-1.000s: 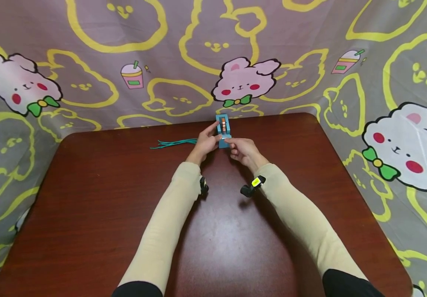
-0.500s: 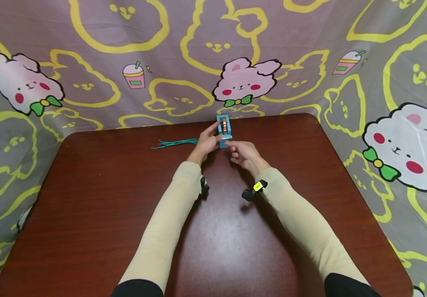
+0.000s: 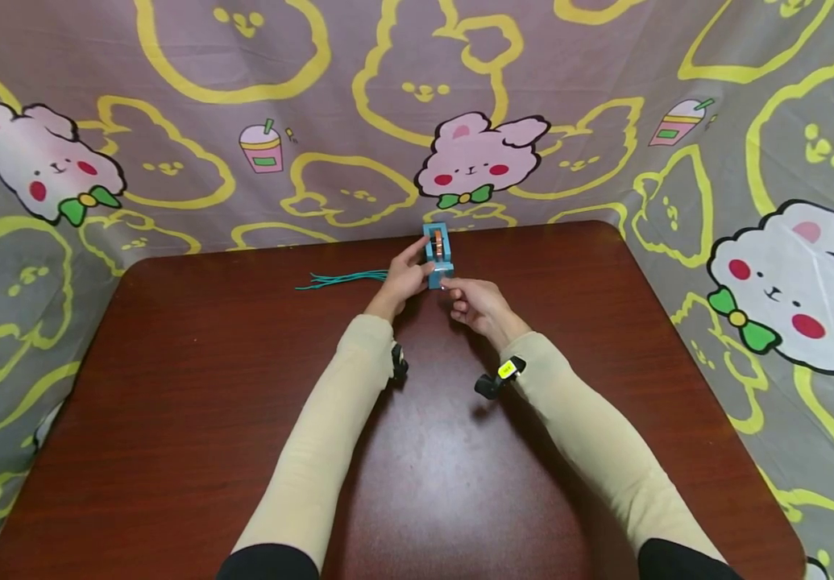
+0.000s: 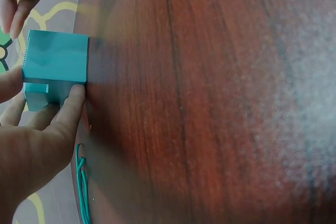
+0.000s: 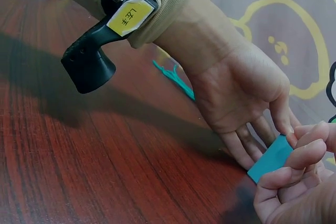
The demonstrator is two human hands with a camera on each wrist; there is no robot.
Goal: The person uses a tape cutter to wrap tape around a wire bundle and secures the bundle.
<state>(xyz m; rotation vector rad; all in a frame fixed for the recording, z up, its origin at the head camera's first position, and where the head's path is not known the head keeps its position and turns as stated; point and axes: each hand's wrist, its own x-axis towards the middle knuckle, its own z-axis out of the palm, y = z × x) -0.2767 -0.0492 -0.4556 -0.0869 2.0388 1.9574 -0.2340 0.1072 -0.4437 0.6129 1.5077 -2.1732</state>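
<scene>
A teal tape dispenser (image 3: 448,244) with an orange-brown roll inside stands near the table's far edge; its toothed edge shows in the left wrist view. My left hand (image 3: 405,279) holds it from the left side, thumb on top and fingers along the wall. Just in front of the dispenser, my right hand (image 3: 482,304) has thumb and forefinger pinched together, the other fingers curled. A glossy strip, apparently clear tape, runs from the dispenser to that pinch; the fingers hide its end. In the right wrist view the teal dispenser (image 5: 273,157) is partly covered by my right hand (image 5: 304,182).
Several thin teal cords (image 3: 347,278) lie on the brown table (image 3: 206,387), left of my left hand. A patterned cloth (image 3: 358,185) hangs behind the table and at both sides. Both wrists carry small black cameras (image 3: 489,387).
My right hand has drawn slightly back toward me and down from the dispenser, still pinching. My left hand and the dispenser have stayed in place.
</scene>
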